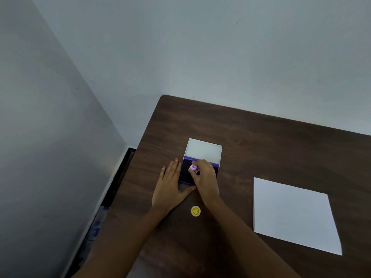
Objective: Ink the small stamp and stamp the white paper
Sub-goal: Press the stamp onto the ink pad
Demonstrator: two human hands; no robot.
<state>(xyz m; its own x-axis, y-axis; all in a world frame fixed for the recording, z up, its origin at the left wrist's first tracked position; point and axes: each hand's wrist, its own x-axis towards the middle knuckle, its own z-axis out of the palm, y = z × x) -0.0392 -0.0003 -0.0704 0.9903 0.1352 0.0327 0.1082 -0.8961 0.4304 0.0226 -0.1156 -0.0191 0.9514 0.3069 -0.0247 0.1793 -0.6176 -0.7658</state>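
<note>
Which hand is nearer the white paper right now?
Right. The right hand holds the small stamp over the ink pad, left of the white paper; the left hand lies farther left.

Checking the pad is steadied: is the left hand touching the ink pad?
Touching: in the head view, the left hand lies flat, its thumb and forefinger against the purple ink pad.

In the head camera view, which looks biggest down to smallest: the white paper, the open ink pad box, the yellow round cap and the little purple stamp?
1. white paper
2. ink pad box
3 and 4. yellow round cap and purple stamp: both tiny; the right hand hides most of the stamp, so I would not rank them.
</note>
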